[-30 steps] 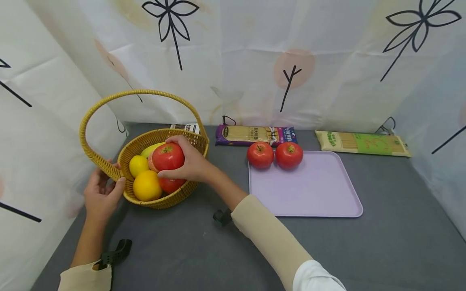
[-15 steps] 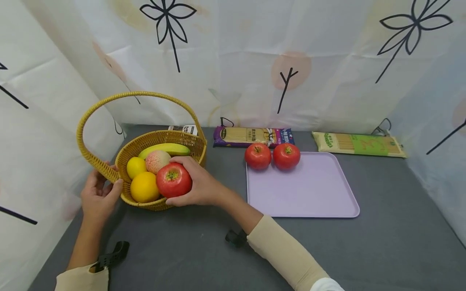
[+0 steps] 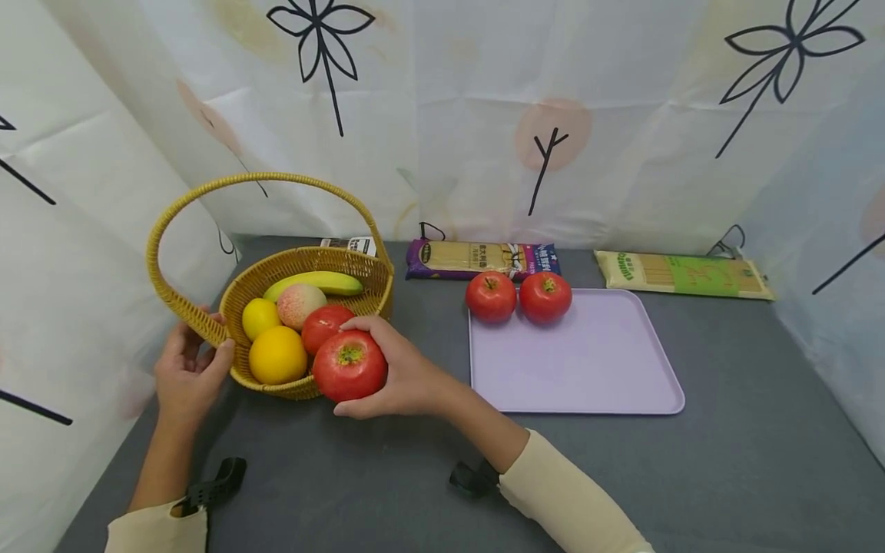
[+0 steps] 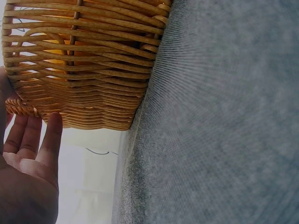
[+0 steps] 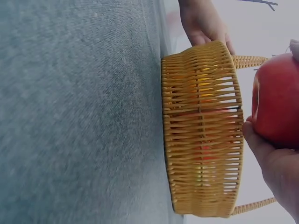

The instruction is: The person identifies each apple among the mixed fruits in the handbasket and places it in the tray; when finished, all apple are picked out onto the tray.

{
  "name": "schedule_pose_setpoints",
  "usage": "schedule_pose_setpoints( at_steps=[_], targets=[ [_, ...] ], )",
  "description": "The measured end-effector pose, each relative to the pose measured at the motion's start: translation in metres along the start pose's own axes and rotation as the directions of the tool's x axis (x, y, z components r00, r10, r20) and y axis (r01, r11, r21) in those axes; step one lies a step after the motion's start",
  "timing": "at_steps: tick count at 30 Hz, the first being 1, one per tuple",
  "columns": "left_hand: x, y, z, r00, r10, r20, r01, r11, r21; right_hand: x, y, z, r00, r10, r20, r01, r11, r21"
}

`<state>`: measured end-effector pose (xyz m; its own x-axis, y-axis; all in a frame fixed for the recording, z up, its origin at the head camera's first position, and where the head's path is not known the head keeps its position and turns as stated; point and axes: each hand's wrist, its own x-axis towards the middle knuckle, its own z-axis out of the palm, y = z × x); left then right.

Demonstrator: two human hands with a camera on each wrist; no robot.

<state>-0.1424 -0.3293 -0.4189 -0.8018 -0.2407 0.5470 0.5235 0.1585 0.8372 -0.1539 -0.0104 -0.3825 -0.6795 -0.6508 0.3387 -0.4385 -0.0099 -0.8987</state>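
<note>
My right hand (image 3: pixel 404 376) holds a red apple (image 3: pixel 349 365), thumb below and fingers over the top, at the near right rim of the yellow wicker basket (image 3: pixel 290 392). In the right wrist view the apple (image 5: pixel 279 100) is raised above the table, level with the basket's rim. My left hand (image 3: pixel 193 369) grips the basket at the left foot of its handle, thumb in front and fingers partly hidden behind. Inside the basket lie another red apple (image 3: pixel 323 326), an orange (image 3: pixel 278 355), a lemon (image 3: pixel 260 318), a peach (image 3: pixel 300 305) and a banana (image 3: pixel 319 283).
Right of the basket lies a lilac tray (image 3: pixel 581 361), with two red apples (image 3: pixel 491 296) at its far left corner. Behind stand a purple noodle pack (image 3: pixel 477 259) and a green noodle pack (image 3: pixel 684 274), near the white patterned curtain (image 3: pixel 456 115).
My right hand has lifted the apple out of the basket and brought it toward the near right, uncovering the peach, the banana and the other apple. The left hand stays at the handle.
</note>
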Motion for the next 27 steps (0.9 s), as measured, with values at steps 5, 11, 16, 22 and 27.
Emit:
schedule_pose_setpoints(
  at_steps=[5, 11, 16, 22, 27],
  targets=[
    [0.000, 0.011, 0.005, 1.000, 0.015, 0.013, -0.015, 1.000, -0.008, -0.009, -0.003, -0.006, 0.999, 0.010, -0.037, -0.010, 1.000, 0.008],
    [0.000, -0.002, -0.001, 1.000, -0.008, -0.003, 0.009, 0.999, 0.035, -0.021, -0.005, -0.019, 0.995, 0.047, -0.082, -0.046, 0.999, 0.019],
    [0.001, 0.000, 0.001, 1.000, -0.012, 0.002, 0.012, 1.000, 0.029, -0.033, -0.006, -0.038, 0.988, 0.080, -0.134, -0.084, 0.996, -0.024],
    [0.000, 0.014, 0.009, 1.000, -0.001, 0.016, 0.000, 1.000, 0.009, -0.049, -0.011, -0.071, 0.956, 0.100, -0.275, -0.129, 0.988, -0.090],
    [0.001, 0.000, 0.002, 0.999, -0.030, -0.012, 0.031, 0.998, 0.048, -0.059, -0.018, -0.103, 0.901, 0.095, -0.423, -0.169, 0.976, -0.141]
  ],
)
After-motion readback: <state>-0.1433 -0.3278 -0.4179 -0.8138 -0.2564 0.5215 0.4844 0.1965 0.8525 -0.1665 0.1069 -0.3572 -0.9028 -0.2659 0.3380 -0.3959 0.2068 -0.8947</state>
